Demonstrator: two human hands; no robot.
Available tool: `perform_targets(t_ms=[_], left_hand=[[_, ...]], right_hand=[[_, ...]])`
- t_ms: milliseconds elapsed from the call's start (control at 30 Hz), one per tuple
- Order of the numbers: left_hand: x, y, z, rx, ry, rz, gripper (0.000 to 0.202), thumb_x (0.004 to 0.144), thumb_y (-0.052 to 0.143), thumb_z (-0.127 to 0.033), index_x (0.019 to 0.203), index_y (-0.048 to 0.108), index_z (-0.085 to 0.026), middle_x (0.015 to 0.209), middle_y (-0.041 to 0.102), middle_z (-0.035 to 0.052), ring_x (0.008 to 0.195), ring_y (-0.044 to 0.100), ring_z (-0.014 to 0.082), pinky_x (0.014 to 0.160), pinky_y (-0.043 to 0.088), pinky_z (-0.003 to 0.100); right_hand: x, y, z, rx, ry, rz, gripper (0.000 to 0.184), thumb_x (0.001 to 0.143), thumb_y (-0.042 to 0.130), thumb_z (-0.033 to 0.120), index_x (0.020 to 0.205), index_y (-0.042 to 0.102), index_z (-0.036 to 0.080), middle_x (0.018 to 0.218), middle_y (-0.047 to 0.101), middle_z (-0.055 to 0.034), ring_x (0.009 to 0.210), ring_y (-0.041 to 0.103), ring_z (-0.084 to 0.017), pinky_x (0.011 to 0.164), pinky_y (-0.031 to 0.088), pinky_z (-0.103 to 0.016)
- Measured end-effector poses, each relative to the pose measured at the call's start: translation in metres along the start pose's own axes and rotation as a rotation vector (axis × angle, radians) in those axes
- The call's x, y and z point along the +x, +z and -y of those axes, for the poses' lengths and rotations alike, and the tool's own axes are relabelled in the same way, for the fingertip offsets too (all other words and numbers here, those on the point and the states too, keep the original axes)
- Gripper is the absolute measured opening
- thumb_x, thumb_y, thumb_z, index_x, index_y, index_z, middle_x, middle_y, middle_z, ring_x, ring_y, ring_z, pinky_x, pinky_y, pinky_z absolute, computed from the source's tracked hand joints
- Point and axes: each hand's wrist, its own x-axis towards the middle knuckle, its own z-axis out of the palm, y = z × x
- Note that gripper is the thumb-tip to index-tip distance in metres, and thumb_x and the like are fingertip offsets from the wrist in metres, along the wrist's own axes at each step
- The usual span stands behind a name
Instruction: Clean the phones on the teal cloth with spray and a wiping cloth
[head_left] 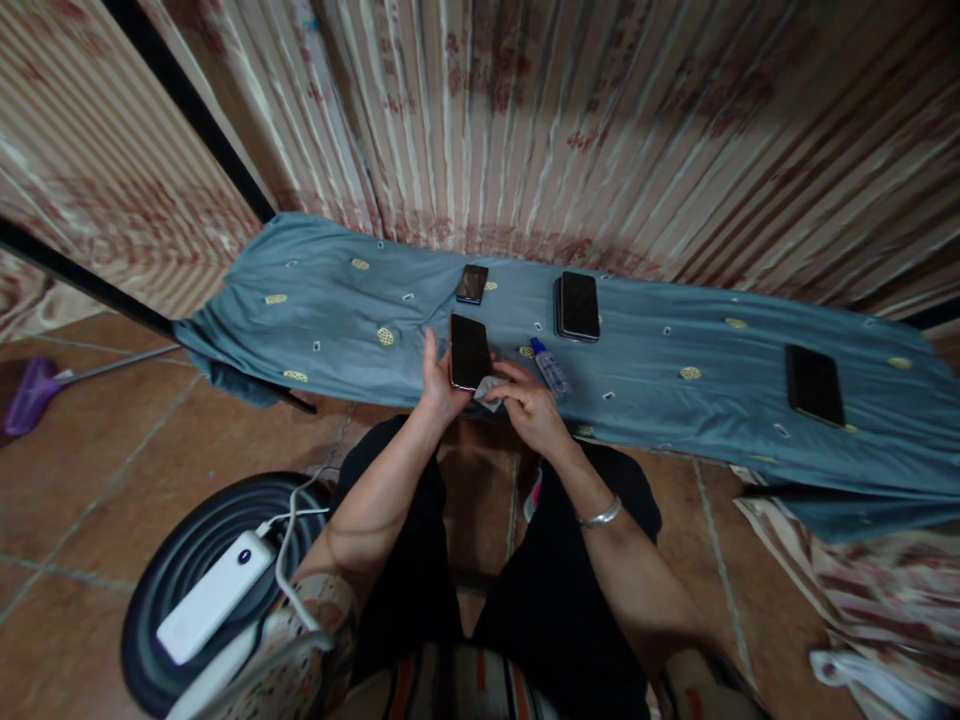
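Note:
My left hand point(435, 385) grips a black phone point(469, 350) by its left edge, screen up, just above the near edge of a table covered in blue-grey cloth point(315, 310). My right hand point(529, 405) pinches a small white wipe point(489, 393) against the phone's lower corner. A small clear spray bottle with a blue cap point(550, 367) lies on the cloth just right of my right hand.
Three more dark phones lie on the cloth: a small one point(472, 284) at the back, a larger one point(578, 305) to its right, another point(814, 384) far right. A white power bank point(215, 596) with a cable rests on a round dark stool at lower left. Striped curtains hang behind.

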Motion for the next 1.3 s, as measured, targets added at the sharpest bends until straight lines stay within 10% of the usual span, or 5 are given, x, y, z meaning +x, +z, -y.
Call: perform_targets(t_ms=[767,1300], left_hand=[[-0.029,-0.011,0.003,0.067,-0.330,0.256,0.062,0.104,0.036,-0.056,0.149,0.053,-0.017,0.133,0.073,0.0220,0.125,0.069,0.0409,0.092,0.061,0.059],[-0.025,-0.014,0.008,0.208,-0.379,0.178,0.052,0.107,0.041,-0.039,0.153,0.050,-0.017,0.128,0.076,0.0194,0.117,0.075,0.0352,0.090,0.063,0.052]], right_hand=[[0.040,-0.010,-0.027,0.803,0.725,-0.593,0.030,0.076,0.080,0.052,0.076,0.074,0.022,0.081,0.078,0.0000,0.066,0.065,-0.013,0.063,0.049,-0.025],[0.046,-0.017,-0.040,0.682,0.613,-0.514,0.038,0.076,0.079,0.059,0.066,0.067,0.025,0.063,0.068,0.0034,0.070,0.065,-0.018,0.070,0.054,-0.031]])
